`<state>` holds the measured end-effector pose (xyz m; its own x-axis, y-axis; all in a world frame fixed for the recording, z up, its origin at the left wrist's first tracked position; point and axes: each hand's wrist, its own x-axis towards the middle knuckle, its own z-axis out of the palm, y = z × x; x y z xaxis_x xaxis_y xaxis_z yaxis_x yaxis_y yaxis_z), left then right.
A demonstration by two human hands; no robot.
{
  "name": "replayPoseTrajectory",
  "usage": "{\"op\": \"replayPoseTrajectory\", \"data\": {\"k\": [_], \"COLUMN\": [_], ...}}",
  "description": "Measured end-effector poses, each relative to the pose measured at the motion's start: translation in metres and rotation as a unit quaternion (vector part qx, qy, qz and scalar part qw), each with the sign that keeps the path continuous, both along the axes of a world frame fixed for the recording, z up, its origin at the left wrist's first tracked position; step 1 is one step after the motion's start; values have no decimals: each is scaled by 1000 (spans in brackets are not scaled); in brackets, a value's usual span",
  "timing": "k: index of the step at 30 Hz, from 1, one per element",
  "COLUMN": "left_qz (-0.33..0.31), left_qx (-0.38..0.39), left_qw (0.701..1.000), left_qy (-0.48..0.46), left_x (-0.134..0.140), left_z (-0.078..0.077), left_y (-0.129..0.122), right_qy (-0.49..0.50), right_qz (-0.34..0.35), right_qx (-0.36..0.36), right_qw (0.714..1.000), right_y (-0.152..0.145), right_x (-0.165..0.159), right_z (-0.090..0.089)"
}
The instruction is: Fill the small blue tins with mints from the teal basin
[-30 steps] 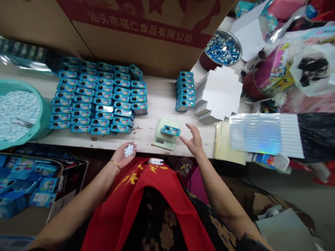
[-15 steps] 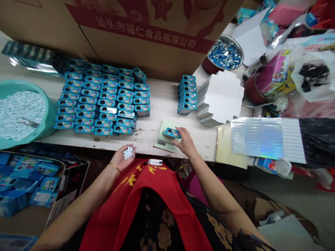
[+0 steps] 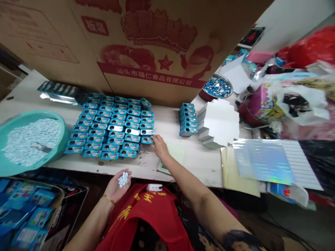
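Observation:
My left hand (image 3: pixel 117 186), palm up and cupped by the table's front edge, holds a small heap of pale candies (image 3: pixel 123 179). At the near end of the rightmost column, my right hand (image 3: pixel 160 147) grips one end of a blue tin (image 3: pixel 147 140). Rows of matching blue tins (image 3: pixel 115 134), each with a dark round hole on top, stand close together to its left. Partly behind my right forearm lies a pale green scale (image 3: pixel 176 153) with no tin visible on it.
A teal basin (image 3: pixel 59 153) of candies with a metal scoop stands at left. Another column of tins (image 3: pixel 188 130) stands beside stacked white cards (image 3: pixel 220 122). Behind are a tall carton (image 3: pixel 157 83) and a bowl of blue-silver pieces (image 3: pixel 218 86). Shiny sheets (image 3: pixel 261 160) overlap the right front edge.
My right hand has carried the blue tin from the scale leftward to the end of the rightmost column. My left hand still holds the candies. The camera view has tilted upward.

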<state>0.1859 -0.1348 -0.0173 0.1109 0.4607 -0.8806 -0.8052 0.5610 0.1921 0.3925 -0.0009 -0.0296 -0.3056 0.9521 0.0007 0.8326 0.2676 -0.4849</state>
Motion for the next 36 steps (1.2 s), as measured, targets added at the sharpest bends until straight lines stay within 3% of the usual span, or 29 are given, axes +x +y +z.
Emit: {"op": "replayPoseTrajectory", "data": {"k": [2, 4, 8, 11, 15, 20, 23, 27, 32, 36], "left_qz": [-2, -9, -16, -11, -13, -32, -51, -76, -80, -77], "left_qx": [-4, -10, -25, -31, -10, -4, 7, 20, 21, 11], "left_qw": [1000, 1000, 999, 999, 1000, 999, 998, 996, 996, 997], "left_qy": [11, 15, 16, 13, -13, -23, -32, -43, -31, -18], "left_x": [0, 0, 6, 15, 27, 41, 51, 59, 56, 50], "left_z": [-1, -2, -4, 0, 4, 7, 10, 13, 10, 4], "left_y": [1, 0, -3, -4, -2, 4, 11, 18, 19, 14], "right_qy": [7, -1, -81, -135, -203, -247, -246, -200, -52, 26], "right_qz": [-2, -38, -223, -189, -65, 65, 109, 98, -5, -38], "right_qx": [27, 73, 141, 154, 171, 156, 109, 69, 62, 42], "right_qw": [1000, 997, 961, 960, 962, 954, 957, 972, 997, 998], "right_y": [6, 10, 24, 41, 42, -15, -46, -63, -67, -70], "right_x": [10, 42, 131, 171, 170, 130, 104, 98, 146, 177], "right_z": [-2, 0, 3, 1, 12, 50, 57, 53, 46, 30]}}
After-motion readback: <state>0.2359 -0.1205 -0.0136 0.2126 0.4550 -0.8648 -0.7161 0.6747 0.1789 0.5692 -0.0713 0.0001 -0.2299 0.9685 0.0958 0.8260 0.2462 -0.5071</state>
